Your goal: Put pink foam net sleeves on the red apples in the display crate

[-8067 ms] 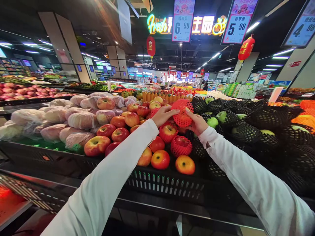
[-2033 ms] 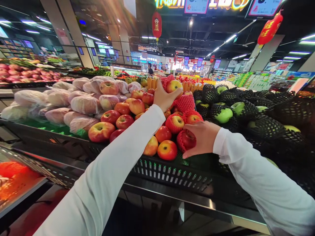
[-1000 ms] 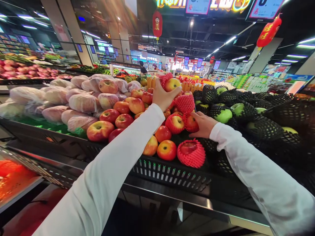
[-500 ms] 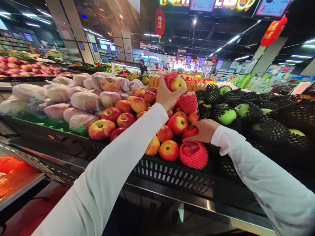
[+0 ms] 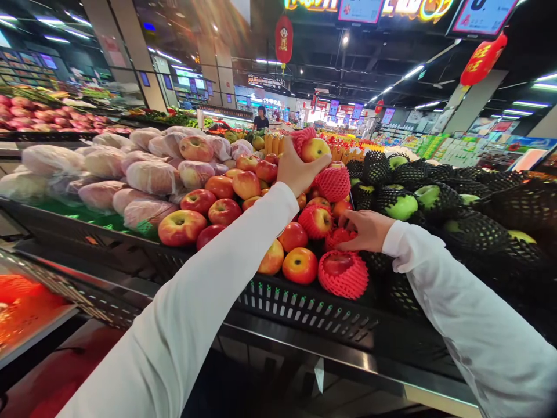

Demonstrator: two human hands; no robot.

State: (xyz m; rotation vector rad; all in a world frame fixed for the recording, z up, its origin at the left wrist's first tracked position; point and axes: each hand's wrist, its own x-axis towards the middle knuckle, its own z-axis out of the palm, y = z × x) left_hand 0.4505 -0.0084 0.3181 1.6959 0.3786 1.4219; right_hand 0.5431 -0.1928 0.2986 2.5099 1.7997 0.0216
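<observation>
My left hand point(image 5: 298, 168) is closed around a yellow-red apple point(image 5: 315, 150) partly wrapped in a red foam net, at the back of the loose apples. Lower and to the right, my right hand point(image 5: 369, 229) has its thumb and fingers curled at the side of an apple in a red foam net point(image 5: 337, 237); the fingers partly hide that fruit. Just in front of it rests another netted apple point(image 5: 343, 274). A netted apple with its yellow top showing point(image 5: 317, 222) lies between my hands. Bare red apples point(image 5: 300, 266) fill the area under my left forearm.
A black slotted crate wall point(image 5: 300, 310) runs along the front. Film-wrapped fruit point(image 5: 152, 177) is piled on the left, green fruit in black foam nets point(image 5: 401, 204) on the right. Farther back stands a person point(image 5: 261, 119). Red lanterns point(image 5: 284, 39) hang overhead.
My right hand has shifted slightly to the right, with its fingers drawn in more at the netted apple. My left hand stays on its apple, and the view has moved very little.
</observation>
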